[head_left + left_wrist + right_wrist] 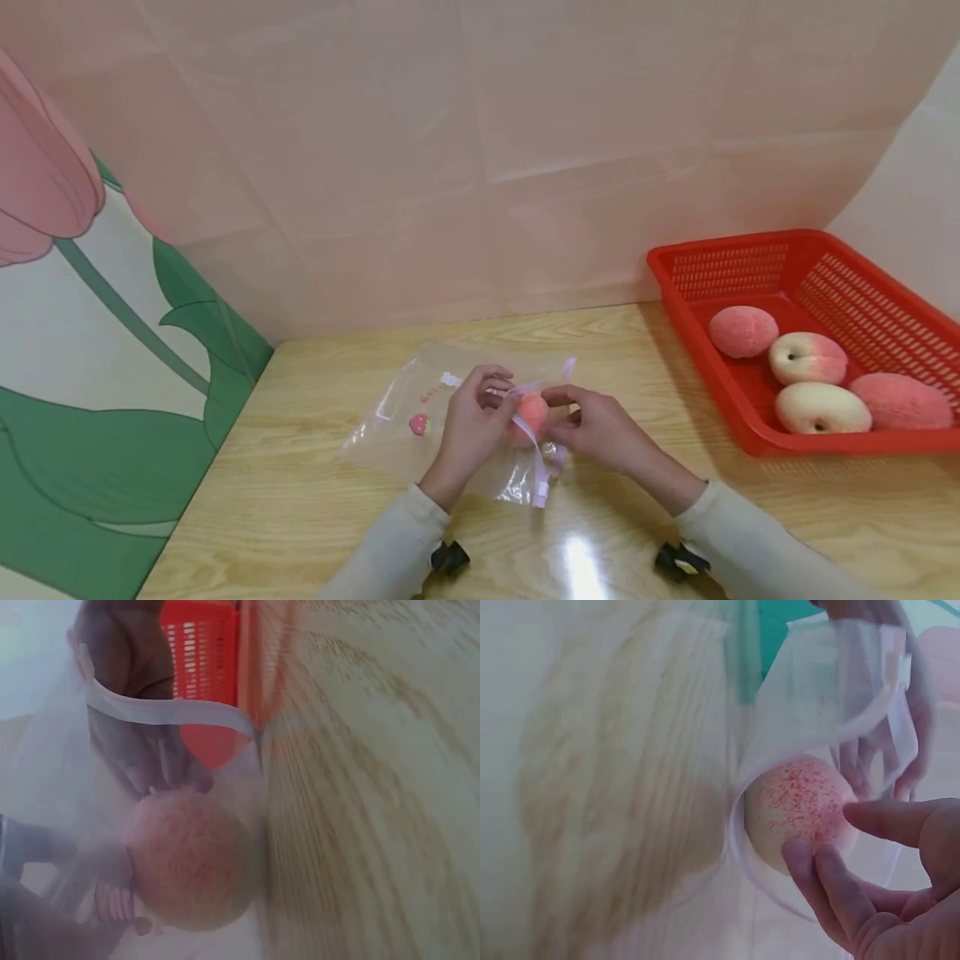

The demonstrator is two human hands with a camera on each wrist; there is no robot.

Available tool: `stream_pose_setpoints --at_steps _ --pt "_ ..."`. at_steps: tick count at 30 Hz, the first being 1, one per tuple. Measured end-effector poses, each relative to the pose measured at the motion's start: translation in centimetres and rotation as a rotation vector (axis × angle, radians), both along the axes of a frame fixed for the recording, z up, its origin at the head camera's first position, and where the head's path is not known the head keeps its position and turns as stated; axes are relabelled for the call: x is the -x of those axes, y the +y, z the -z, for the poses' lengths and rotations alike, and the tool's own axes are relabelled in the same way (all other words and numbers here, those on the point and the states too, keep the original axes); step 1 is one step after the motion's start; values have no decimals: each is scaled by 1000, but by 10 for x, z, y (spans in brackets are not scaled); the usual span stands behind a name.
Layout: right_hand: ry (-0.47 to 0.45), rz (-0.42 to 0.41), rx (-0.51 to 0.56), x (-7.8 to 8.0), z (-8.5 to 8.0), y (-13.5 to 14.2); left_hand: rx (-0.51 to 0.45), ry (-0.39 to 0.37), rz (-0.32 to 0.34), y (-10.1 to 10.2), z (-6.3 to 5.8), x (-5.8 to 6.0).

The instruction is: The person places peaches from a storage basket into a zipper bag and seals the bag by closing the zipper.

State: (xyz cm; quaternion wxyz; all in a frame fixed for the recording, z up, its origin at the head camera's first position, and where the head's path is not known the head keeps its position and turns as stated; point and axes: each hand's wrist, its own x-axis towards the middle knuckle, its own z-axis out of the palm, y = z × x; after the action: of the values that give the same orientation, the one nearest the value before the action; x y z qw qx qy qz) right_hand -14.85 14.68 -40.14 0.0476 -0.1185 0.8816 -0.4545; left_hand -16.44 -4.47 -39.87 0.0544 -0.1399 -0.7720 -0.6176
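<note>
While my left fingers (483, 377) grip a clear bag (405, 392), my right fingers (846, 889) pinch a peach (533, 410) at its mouth

Seen from above, the bag lies on a pale wooden surface (300, 467), its mouth turned to my right and standing open. A lilac zip strip (541, 475) edges the mouth; one length of it crosses over the peach, and a white slider (541, 493) sits near the end closest to me. A small printed strawberry (418, 425) shows on the plastic, left of my left fingers.

The rosy, speckled peach is in the mouth of the bag, between my left and right fingers. My right fingers are bent, their tips pressing on the fruit. My left fingers are curled at the bag's edge on the opposite side; whether they also touch the peach, I cannot tell.

To my right stands a red basket (825, 444) with slotted sides, holding four more peaches (744, 332): two deep pink, one cream with a pink blush, one nearly all cream. Behind the surface is a creased pink backdrop (375, 167); at far left, a large printed tulip (45, 158).
</note>
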Motion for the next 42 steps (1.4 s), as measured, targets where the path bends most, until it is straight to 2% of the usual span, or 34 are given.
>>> stream_pose_setpoints --at_steps 3,8,14,20,24,28,31,38,42 --pt "2 -31 26 -1 -2 -2 -25 -16 0 0 -3 0" --pt "-48 -94 57 -2 -4 -2 -44 -42 -11 0 -2 2" --pt "-62 -70 22 -3 -8 1 -55 -73 -15 -2 -2 2" --pt "-99 -92 41 -6 -10 2 -36 -42 -30 -3 -2 3" --pt "-118 -159 86 -7 -10 1 -62 -24 -47 -4 -3 3" --pt "-136 -270 152 -9 -6 -3 -97 -27 -46 -4 -4 3" --pt "-125 -315 150 -10 -5 -6 -127 -36 -42 -4 -4 2" --pt "-50 -276 22 -10 -14 6 -99 -71 -53 -4 -4 1" --pt "-13 -240 -8 -10 -23 16 -42 -49 -64 -6 -7 1"
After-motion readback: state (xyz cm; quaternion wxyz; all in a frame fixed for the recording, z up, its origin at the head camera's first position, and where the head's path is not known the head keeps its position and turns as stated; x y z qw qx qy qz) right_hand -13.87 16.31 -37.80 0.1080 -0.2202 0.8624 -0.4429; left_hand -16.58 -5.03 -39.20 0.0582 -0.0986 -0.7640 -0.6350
